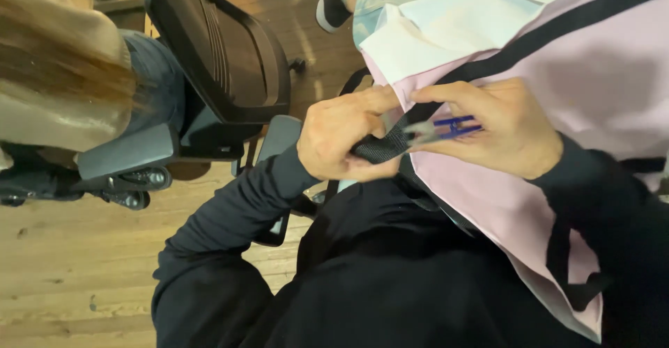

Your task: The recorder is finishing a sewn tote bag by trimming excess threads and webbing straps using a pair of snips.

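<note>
The black webbing strap (pixel 380 146) lies folded over at its end, pinched between the thumb and fingers of the left hand (pixel 341 142), which is clenched around it just where it meets the edge of the pink fabric bag (pixel 599 83). The strap runs up from that grip as a dark band across the pink cloth toward the upper right. Touching the strap end from the right is a small pair of blue-handled thread snips (pixel 446 128), their pale metal tips pointing left at the webbing. The right hand (pixel 505 135) grasps the snips, with the index finger stretched along the top and the thumb under the blue handle.

The step in hand looks like trimming at the strap end: the blades sit right at the webbing, and the left hand holds it taut. As a judgement, the next move calls for a steady left-hand pinch and a fine closing of the blades on a loose thread only, keeping the tips off the weave and the pink cloth. Whether the blades are parted cannot be told.

The bag drapes over the person's lap in black clothing (pixel 390 271). Beyond, a black office chair (pixel 230 55) stands on a wooden floor (pixel 70 264), with another person seated at the left.
</note>
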